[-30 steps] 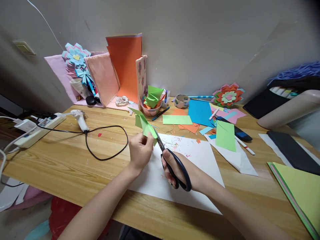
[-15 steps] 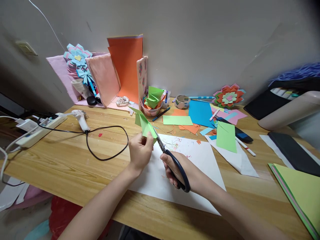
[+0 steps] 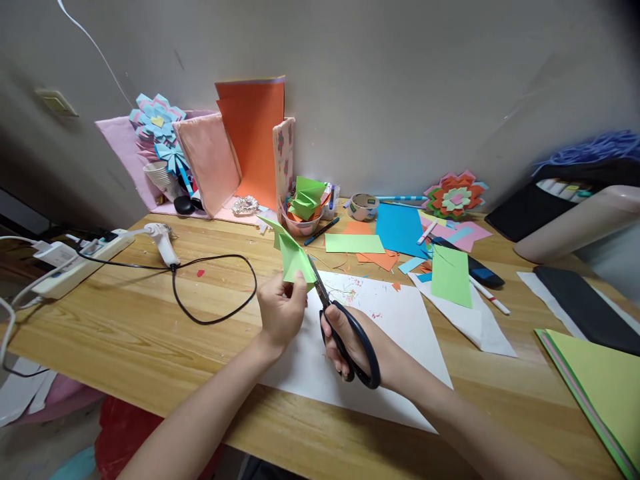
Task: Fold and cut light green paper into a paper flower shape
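A folded piece of light green paper (image 3: pixel 293 257) is pinched between the thumb and fingers of my left hand (image 3: pixel 284 303), its pointed end standing up to the left. My right hand (image 3: pixel 350 337) grips black-handled scissors (image 3: pixel 371 360), with fingers through the loops. Their blades reach up to the right edge of the green paper; whether the paper lies between them I cannot tell. Both hands are above a white sheet (image 3: pixel 400 353) marked with coloured specks. Behind them, a small tub (image 3: pixel 301 227) holds green and orange folded paper.
A black cable (image 3: pixel 215 322) loops on the wooden table at left, near a power strip (image 3: pixel 85 263). Blue paper (image 3: pixel 399 227), green rectangles (image 3: pixel 451 277), a tape roll (image 3: pixel 363 207) and a paper flower (image 3: pixel 456 197) are at the back right. A coloured paper stack (image 3: pixel 600 380) is at right.
The scissors' handles have spread a little wider in my right hand. The green paper has tilted slightly in my left hand, and the whole view has shifted a little.
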`<state>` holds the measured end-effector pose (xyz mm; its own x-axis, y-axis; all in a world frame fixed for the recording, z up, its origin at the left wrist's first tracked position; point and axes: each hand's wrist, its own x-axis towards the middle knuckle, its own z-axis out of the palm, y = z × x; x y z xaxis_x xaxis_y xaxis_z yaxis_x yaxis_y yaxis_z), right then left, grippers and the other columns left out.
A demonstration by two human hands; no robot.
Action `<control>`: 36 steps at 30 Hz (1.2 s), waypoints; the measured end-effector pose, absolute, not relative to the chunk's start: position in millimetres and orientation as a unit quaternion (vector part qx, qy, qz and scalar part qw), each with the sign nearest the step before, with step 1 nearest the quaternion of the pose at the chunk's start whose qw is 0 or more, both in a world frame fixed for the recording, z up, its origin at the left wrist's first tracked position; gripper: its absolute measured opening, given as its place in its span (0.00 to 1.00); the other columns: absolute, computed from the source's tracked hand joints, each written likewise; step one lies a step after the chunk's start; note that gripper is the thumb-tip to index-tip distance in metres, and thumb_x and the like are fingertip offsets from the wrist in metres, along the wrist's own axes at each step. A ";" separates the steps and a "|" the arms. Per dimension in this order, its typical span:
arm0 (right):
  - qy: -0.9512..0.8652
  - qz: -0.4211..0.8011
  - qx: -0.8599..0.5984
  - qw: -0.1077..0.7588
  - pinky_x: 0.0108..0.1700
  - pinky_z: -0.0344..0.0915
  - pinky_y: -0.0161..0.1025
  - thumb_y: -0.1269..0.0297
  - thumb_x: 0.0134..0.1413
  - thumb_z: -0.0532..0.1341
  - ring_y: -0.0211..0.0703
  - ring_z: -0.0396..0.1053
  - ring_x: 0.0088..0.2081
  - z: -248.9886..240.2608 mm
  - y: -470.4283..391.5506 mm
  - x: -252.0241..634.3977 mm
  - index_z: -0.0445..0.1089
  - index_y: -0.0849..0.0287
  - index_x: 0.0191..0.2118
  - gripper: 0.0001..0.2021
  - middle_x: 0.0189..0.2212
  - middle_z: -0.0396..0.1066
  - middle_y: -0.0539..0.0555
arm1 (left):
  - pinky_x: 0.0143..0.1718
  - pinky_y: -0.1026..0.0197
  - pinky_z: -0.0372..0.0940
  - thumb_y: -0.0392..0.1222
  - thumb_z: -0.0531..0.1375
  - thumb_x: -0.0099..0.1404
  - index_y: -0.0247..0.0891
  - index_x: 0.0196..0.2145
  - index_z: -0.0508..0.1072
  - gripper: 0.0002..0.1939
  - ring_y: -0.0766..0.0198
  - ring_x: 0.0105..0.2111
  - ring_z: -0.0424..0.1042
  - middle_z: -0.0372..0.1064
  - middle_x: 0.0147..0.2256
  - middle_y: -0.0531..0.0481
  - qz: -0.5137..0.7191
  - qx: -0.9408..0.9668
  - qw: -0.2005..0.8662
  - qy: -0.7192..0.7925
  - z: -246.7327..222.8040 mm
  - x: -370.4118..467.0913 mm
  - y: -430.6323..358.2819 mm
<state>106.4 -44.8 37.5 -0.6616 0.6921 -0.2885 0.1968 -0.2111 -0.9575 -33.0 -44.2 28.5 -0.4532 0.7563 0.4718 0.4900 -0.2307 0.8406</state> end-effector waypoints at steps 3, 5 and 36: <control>-0.590 0.693 -0.370 0.186 0.13 0.55 0.26 0.36 0.49 0.48 0.30 0.57 0.12 40.0 -46.0 107.2 0.55 0.58 0.28 0.26 0.12 0.58 0.43 | 0.19 0.67 0.54 0.39 0.54 0.60 0.37 0.12 0.59 0.20 0.72 0.13 0.58 0.56 0.11 0.57 0.600 0.505 0.118 0.609 27.3 -33.0 -44.4; -0.588 0.692 -0.377 0.183 0.13 0.55 0.25 0.37 0.49 0.50 0.29 0.57 0.12 41.8 -46.3 107.2 0.55 0.58 0.27 0.25 0.13 0.58 0.43 | 0.19 0.67 0.54 0.39 0.54 0.60 0.37 0.12 0.59 0.19 0.72 0.13 0.58 0.57 0.11 0.57 0.602 0.500 0.118 0.611 26.7 -32.9 -45.0; -0.621 0.664 -0.370 0.191 0.15 0.56 0.28 0.35 0.50 0.44 0.31 0.58 0.13 39.5 -44.7 104.8 0.56 0.58 0.28 0.27 0.12 0.58 0.44 | 0.20 0.65 0.52 0.41 0.53 0.61 0.38 0.11 0.58 0.22 0.71 0.14 0.56 0.54 0.11 0.56 0.593 0.527 0.103 0.600 26.4 -32.2 -47.0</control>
